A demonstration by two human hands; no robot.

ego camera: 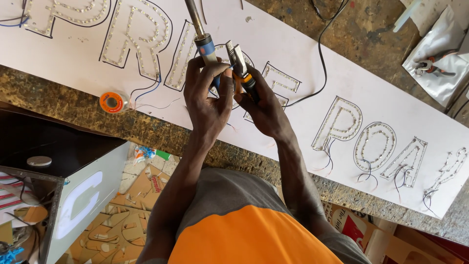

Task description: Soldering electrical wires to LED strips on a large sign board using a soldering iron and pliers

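Orange-and-grey shirt lowest in view. Left hand [207, 100] grips blue-handled soldering iron [201, 34], shaft pointing away from me. Right hand [264, 110] closed on black-and-orange pliers [242, 68], jaws alongside iron, touching left fingers, above long white lettered board [293, 54] on counter [73, 102].

The left hand [207, 100] gripped a soldering iron [202, 36] upright. The right hand [264, 110] held pliers [240, 66] beside it, above the white sign board [312, 63] with outlined letters.
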